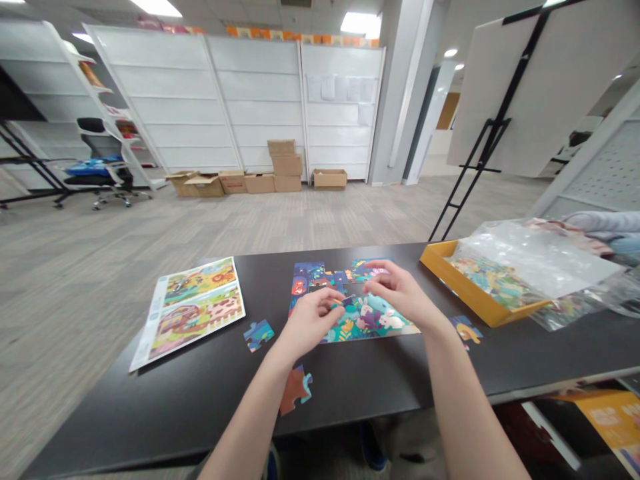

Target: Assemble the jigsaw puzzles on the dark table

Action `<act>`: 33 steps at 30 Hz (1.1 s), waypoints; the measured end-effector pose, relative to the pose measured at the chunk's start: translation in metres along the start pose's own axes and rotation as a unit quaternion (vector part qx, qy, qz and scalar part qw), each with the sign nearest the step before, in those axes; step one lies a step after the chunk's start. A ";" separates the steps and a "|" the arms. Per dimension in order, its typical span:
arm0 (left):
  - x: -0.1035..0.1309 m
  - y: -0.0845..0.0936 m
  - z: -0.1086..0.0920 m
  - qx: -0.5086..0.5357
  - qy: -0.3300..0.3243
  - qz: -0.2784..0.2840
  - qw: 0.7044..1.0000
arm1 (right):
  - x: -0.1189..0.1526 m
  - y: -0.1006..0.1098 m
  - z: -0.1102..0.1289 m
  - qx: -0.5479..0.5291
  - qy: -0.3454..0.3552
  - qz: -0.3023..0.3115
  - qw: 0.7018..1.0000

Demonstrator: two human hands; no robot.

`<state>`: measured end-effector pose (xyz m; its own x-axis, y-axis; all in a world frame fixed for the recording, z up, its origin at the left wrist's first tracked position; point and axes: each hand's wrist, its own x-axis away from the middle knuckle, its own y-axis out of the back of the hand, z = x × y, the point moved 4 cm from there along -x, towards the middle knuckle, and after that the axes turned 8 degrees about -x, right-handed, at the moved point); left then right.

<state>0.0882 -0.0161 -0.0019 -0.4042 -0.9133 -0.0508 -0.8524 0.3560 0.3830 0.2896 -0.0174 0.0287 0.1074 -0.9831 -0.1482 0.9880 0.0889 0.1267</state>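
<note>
The right hand [400, 293] is loosely curled, thumb and forefinger parted, over the partly joined puzzle [350, 328] mid-bench [200, 407]; whether the left hand [314, 318] grips a piece I cannot tell. The picture sheet [200, 307] lies left, probably for easy viewing; no writing is legible.

Cardboard boxes [260, 183] stand before white shelves [254, 93], an office chair [103, 147] to their left.
</note>
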 end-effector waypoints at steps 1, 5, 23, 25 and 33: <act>-0.002 0.003 0.002 0.004 0.011 -0.016 1.000 | 0.000 0.009 0.002 -0.001 0.005 -0.042 0.999; -0.006 0.013 0.006 0.029 0.015 -0.063 0.997 | 0.005 0.048 0.001 -0.038 0.040 -0.185 0.981; -0.079 -0.006 -0.009 -0.082 0.002 -0.058 0.995 | 0.004 0.075 -0.013 -0.025 0.031 -0.230 0.972; -0.090 -0.014 -0.007 -0.080 0.005 -0.042 0.996 | 0.003 0.076 -0.016 -0.009 0.031 -0.230 0.973; -0.086 -0.007 -0.002 -0.110 -0.035 -0.034 0.993 | 0.003 0.072 -0.019 0.006 0.025 -0.224 0.974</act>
<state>0.1295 0.0600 0.0021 -0.3767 -0.9149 -0.1450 -0.7884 0.2345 0.5687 0.3635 -0.0104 0.0187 -0.3297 -0.9135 -0.2383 0.9352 -0.3506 0.0505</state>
